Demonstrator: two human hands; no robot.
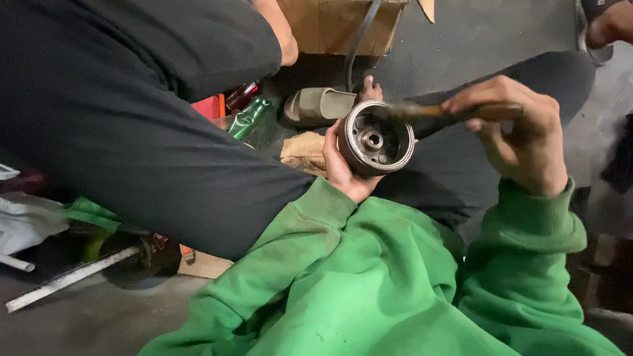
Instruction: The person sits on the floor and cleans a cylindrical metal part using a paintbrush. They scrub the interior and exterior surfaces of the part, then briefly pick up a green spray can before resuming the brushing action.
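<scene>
Lying at about 8 o'clock on the grey floor (99,323): one pale metal bar (66,280), next to one white plastic bag (23,221). Filling the upper left: one large black-clothed leg (132,118), bent across the view. Peeking out past its edge toward 11 o'clock: one green glass bottle (247,118), contents impossible to tell, beside one red object (208,105) and one dark red-tipped tool handle (242,94). Standing at 12 o'clock: one cardboard box (336,26), inside hidden, with one dark cable (359,39) hanging down its front. Resting just below the box: one grey-tan sandal (320,104), toes of a bare foot (370,88) just beside it.

Sitting just above centre, toward 1 o'clock: one round metal drum (376,138), cup-shaped, dull grey-brown and grimy, open face turned up, a small hub and several holes visible inside. Cradled from beneath and behind by the left hand (346,168), fingers curled round its outer wall. Poised at 2 o'clock: the right hand (521,135), fingers closed on one thin brown-handled brush (448,112), its blurred tip reaching over the drum's rim. Covering both forearms: two green sleeves (369,277), spreading down to 5 o'clock.
</scene>
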